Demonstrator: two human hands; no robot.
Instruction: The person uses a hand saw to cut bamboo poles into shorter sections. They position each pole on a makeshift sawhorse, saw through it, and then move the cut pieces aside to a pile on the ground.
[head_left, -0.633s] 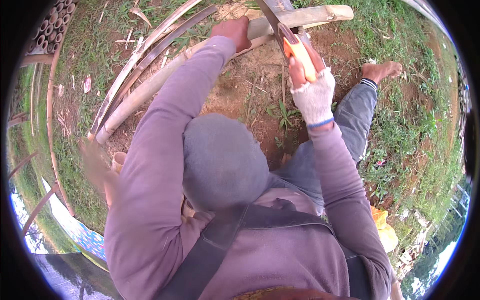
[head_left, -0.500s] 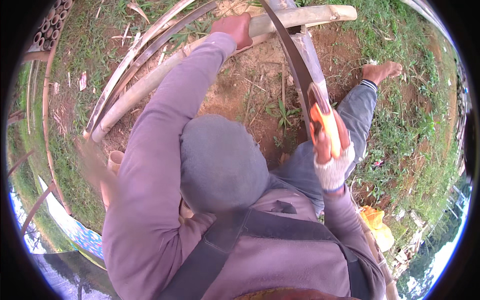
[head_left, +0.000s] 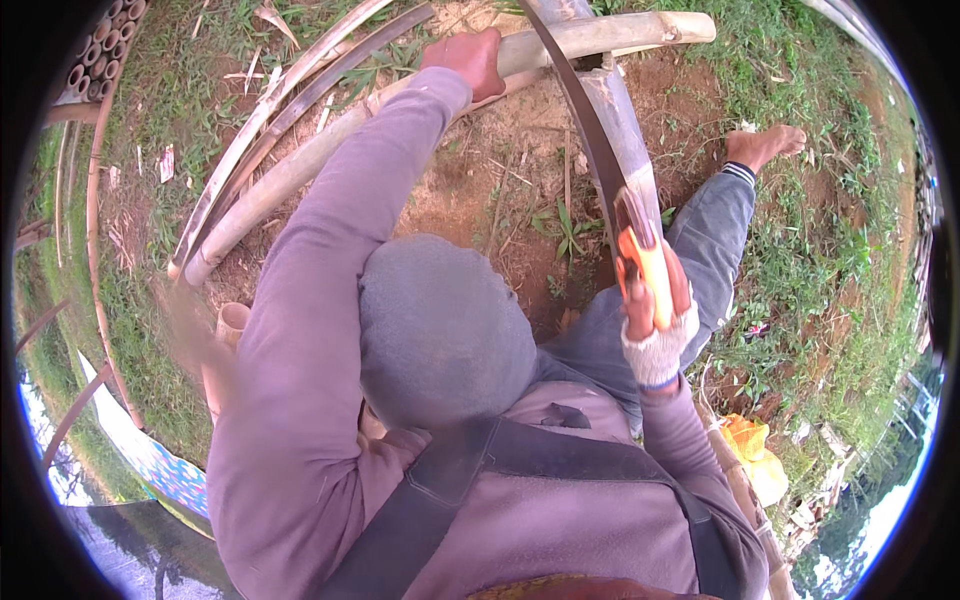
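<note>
My left hand (head_left: pixel 468 62) is closed around a pale bamboo pole (head_left: pixel 632 34) that runs from the left to the upper right. In my right hand (head_left: pixel 660 325), which wears a white fingerless glove, is the orange handle of a handsaw (head_left: pixel 590 135). Its long dark blade crosses the bamboo pole to the right of my left hand. Whether the teeth have cut into the pole, I cannot make out. A thicker grey bamboo length (head_left: pixel 630 140) lies beneath the pole, beside the blade, and has a dark opening near its top.
Split bamboo strips (head_left: pixel 262 112) lie left of the pole. A short bamboo piece (head_left: pixel 232 318) stands by my left arm. My bare foot (head_left: pixel 765 147) rests on grass at the right. Cut bamboo ends (head_left: pixel 100 50) are stacked far left; a yellow-orange bag (head_left: pixel 755 455) lies lower right.
My right hand has drawn the saw slightly back toward my body. My left hand and the bamboo pole stay in place.
</note>
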